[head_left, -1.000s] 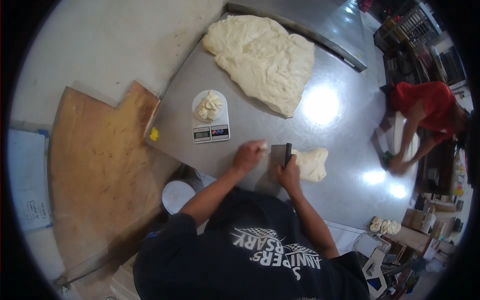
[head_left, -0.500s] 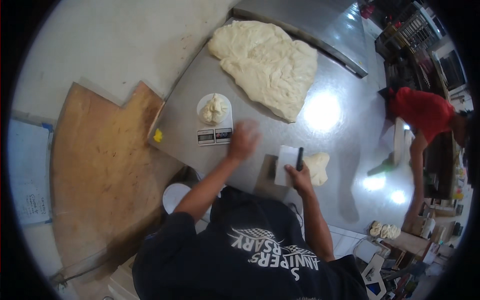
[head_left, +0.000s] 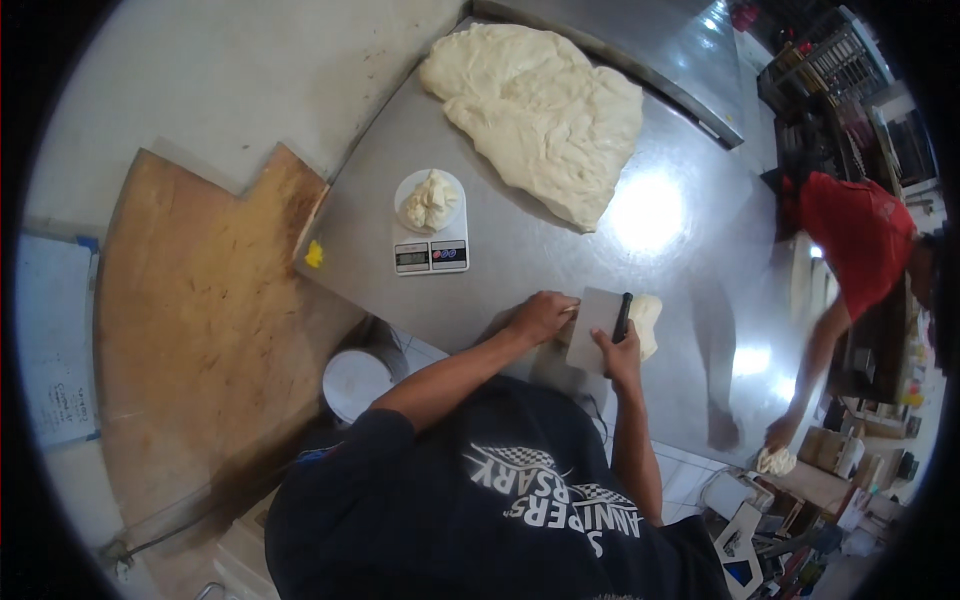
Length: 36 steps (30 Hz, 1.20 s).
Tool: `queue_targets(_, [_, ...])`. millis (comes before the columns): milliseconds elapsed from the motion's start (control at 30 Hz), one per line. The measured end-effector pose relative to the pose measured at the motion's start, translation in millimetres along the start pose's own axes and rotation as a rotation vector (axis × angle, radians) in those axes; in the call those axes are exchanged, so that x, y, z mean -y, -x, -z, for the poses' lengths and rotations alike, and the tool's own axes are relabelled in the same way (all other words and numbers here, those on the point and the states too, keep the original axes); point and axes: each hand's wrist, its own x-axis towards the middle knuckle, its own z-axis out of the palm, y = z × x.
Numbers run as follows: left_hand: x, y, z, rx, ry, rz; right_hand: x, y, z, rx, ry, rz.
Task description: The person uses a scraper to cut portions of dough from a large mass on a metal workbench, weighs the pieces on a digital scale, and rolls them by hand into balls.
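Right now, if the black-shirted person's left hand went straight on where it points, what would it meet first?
The left hand would probably meet the grey, rectangular, metal-looking, black-handled scraper held in the right hand, though depth is unclear.

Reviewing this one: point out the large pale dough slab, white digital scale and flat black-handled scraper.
Large pale dough slab (head_left: 542, 115), head view: middle of its upper surface.
White rectangular digital scale (head_left: 454, 233), head view: bare casing above its button panel.
Flat grey scraper with black handle (head_left: 594, 316), head view: its blade.
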Motion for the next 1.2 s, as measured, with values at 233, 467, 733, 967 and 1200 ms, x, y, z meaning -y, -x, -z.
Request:
queue_targets(233, [7.2,26.1,28.2,-0.043,0.09,0.262,-5.6,-3.3,-13.8,0.05,0.262,0.139])
queue_targets(467, [12.5,35.7,39.4,-0.047,-0.07,0.213,-15.6,-7.5,-46.5,0.064,0.327,0.179])
queue_targets(733, [23.1,38.1,61.8,-0.145,-0.22,0.043,-27.3,-11.4,-93.2,0.098,0.562,0.3])
queue_targets(967, [49.1,-6.1,203.5,-0.712,-0.863,-0.055,-22.3,-21.1,-114.2,0.143,0.473,0.304])
queue_targets(1200, [25.0,-9.6,194.6,-0.727,-0.942,0.063,-9.6,-30.9,-79.5,0.265,0.097,0.066])
